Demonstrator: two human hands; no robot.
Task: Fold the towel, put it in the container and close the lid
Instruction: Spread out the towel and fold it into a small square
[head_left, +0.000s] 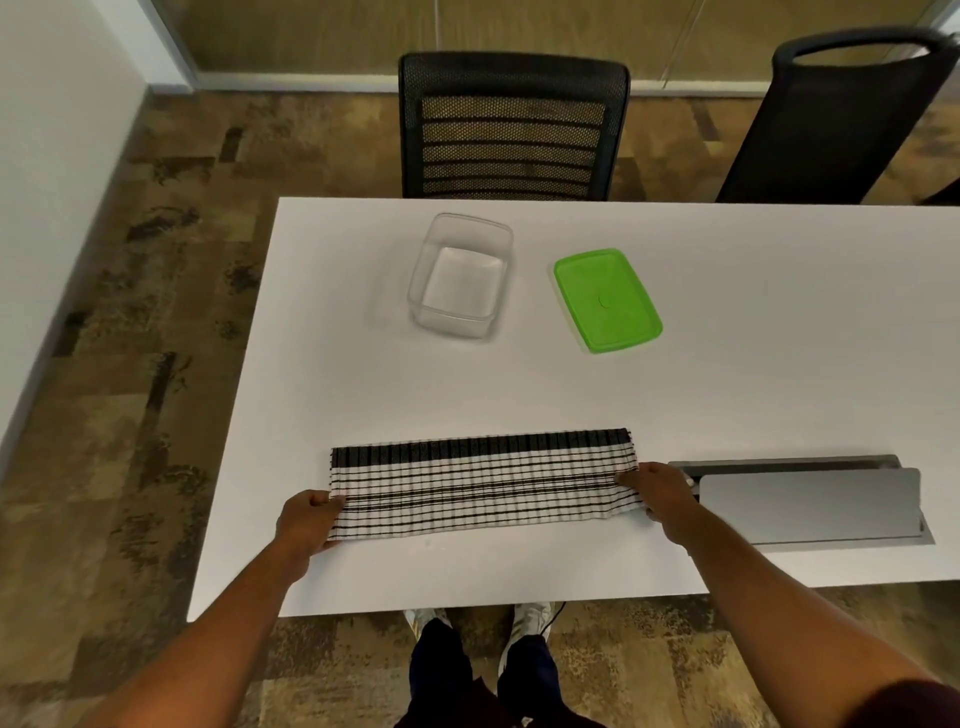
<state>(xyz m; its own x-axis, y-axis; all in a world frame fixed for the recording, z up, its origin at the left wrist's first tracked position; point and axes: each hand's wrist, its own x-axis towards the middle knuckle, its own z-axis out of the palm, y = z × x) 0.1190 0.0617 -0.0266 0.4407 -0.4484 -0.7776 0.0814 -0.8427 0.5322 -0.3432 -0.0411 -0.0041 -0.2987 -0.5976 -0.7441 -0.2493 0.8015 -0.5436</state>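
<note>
A black-and-white checked towel (483, 483) lies flat as a long folded strip near the front of the white table (753, 322). My left hand (306, 522) grips its left end. My right hand (662, 491) grips its right end. Farther back stands a clear plastic container (462, 275), open, with nothing inside. Its green lid (605, 299) lies flat on the table to the right of the container, apart from it.
A grey cable hatch (810, 504) with its flap raised is set into the table just right of my right hand. Two black mesh chairs (511, 127) (841, 119) stand behind the far edge. The table's left edge drops to patterned carpet.
</note>
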